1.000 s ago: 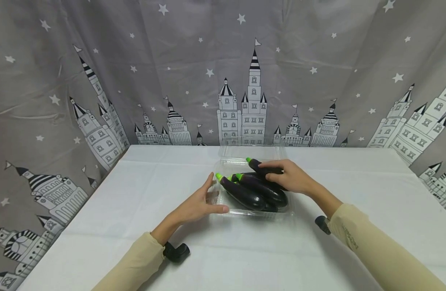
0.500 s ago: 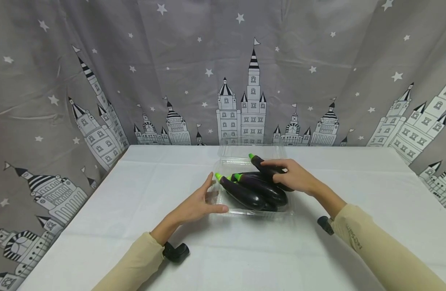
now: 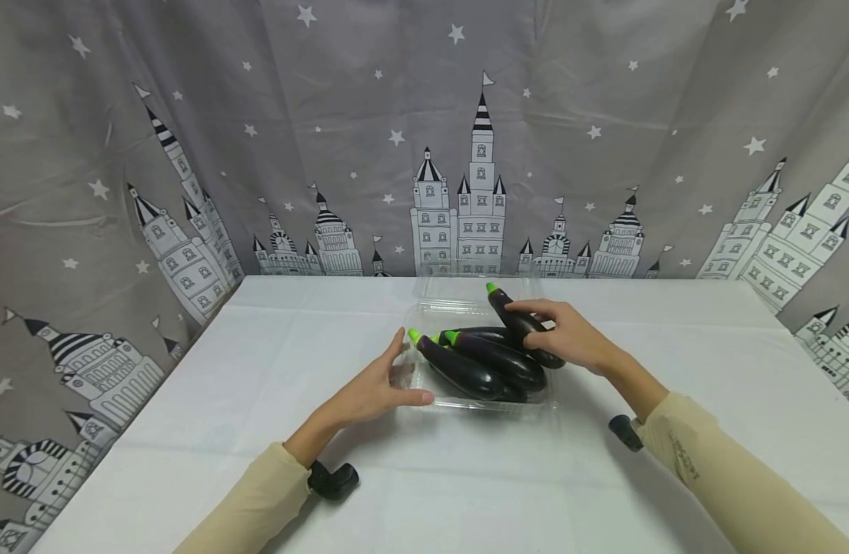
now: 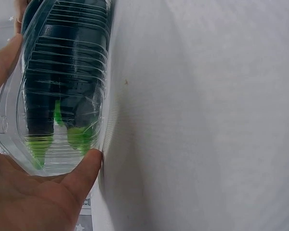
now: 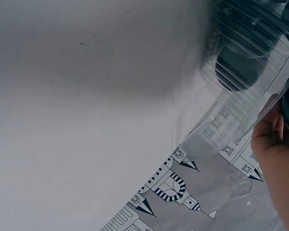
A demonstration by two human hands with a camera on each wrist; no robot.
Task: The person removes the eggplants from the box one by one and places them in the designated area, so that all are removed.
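A clear plastic clamshell tray (image 3: 424,315) sits mid-table with its lid laid open behind it, and several dark purple eggplants (image 3: 476,362) with green stems lie in it. My right hand (image 3: 559,335) grips one eggplant (image 3: 517,319) and holds it tilted above the others, stem pointing up and away. My left hand (image 3: 383,385) rests against the tray's left end, fingers straight and thumb along the front edge. In the left wrist view the thumb (image 4: 84,168) touches the ribbed tray wall (image 4: 67,96). The right wrist view shows the tray wall (image 5: 241,86) and part of my hand (image 5: 274,159).
A white cloth covers the table (image 3: 258,369). A grey curtain with stars and castles (image 3: 459,154) hangs close behind and along the left side. Black wrist mounts (image 3: 331,478) sit at both cuffs.
My right hand has lifted its eggplant up and to the right, away from the pile, and tipped it steeper. The left hand and tray have stayed put.
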